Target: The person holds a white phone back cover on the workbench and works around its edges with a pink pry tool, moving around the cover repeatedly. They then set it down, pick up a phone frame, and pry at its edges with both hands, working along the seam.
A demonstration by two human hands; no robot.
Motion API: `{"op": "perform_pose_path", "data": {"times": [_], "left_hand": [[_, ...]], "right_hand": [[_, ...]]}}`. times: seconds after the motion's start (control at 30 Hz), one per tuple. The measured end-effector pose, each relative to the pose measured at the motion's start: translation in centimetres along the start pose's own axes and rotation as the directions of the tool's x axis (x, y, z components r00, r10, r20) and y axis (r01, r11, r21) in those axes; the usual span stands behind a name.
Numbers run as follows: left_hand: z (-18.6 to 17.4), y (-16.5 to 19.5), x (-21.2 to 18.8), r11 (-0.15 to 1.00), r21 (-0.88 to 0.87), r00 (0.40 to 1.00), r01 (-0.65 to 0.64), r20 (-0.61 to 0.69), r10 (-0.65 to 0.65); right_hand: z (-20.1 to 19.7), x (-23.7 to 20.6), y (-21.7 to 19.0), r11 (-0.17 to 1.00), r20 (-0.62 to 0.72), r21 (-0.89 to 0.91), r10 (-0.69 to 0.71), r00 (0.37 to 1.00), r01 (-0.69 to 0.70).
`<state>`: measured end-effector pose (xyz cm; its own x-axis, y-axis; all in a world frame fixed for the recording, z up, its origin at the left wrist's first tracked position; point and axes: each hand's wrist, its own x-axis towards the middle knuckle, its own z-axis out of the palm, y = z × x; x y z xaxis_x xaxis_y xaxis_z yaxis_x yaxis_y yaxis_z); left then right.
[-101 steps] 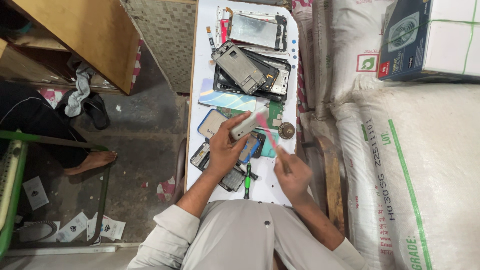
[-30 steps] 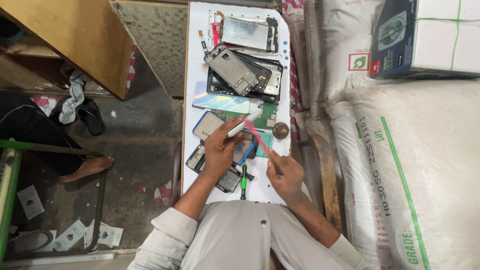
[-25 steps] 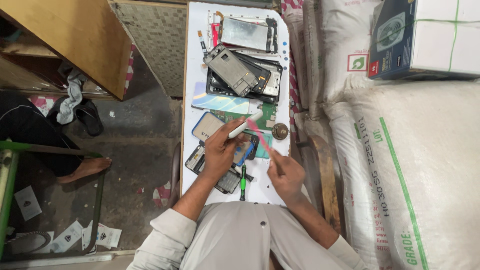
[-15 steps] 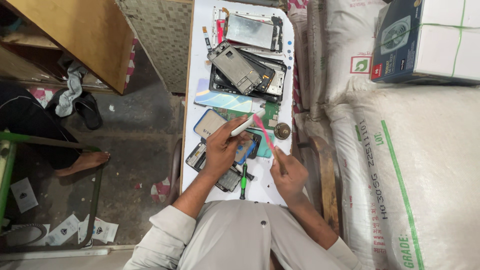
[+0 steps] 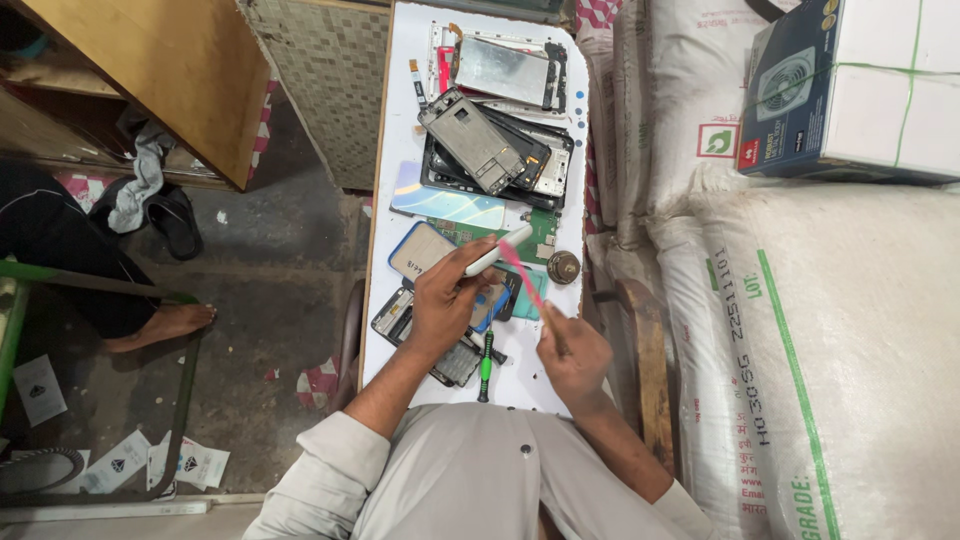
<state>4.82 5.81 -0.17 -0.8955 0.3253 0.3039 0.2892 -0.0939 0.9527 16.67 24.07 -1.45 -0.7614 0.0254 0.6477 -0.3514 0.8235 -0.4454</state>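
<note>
My left hand [image 5: 447,300] grips a small white device [image 5: 497,250] above the near middle of a narrow white table [image 5: 400,150]. A thin pink strip [image 5: 523,277] runs from that device down to my right hand [image 5: 570,350], which pinches its lower end. Beneath my hands lie dismantled phones: a blue phone part [image 5: 492,302], a tan back cover [image 5: 420,250] and a dark frame [image 5: 395,318]. A green-handled screwdriver [image 5: 486,358] rests on the table between my wrists.
Several phone frames and screens [image 5: 495,140] are piled at the table's far end, with a round brass piece [image 5: 563,266] at the right edge. Large white sacks [image 5: 800,340] and a boxed fan [image 5: 850,90] stand right. Another person's bare foot [image 5: 160,325] rests on the floor left.
Both hands have kept their grip and stayed over the same phone parts; the pink strip stays stretched between them. Only the camera view has shifted slightly.
</note>
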Motion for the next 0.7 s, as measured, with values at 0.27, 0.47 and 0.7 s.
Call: {"op": "perform_pose_path", "data": {"times": [0.27, 0.47, 0.7], "left_hand": [[-0.1, -0.2, 0.2, 0.999, -0.039, 1.0, 0.019, -0.011, -0.02], [-0.1, -0.7, 0.1, 0.994, -0.089, 0.998, 0.06, 0.005, -0.06], [0.1, -1.9, 0.1, 0.971, -0.19, 0.988, 0.143, -0.035, -0.152]], "right_hand": [[0.2, 0.0, 0.1, 0.986, -0.038, 0.08, 0.15, 0.988, -0.147], [0.4, 0.2, 0.0, 0.971, -0.055, 0.067, 0.233, 0.971, -0.229], [0.3, 0.7, -0.4, 0.996, 0.008, -0.021, 0.086, 0.996, -0.086]]}}
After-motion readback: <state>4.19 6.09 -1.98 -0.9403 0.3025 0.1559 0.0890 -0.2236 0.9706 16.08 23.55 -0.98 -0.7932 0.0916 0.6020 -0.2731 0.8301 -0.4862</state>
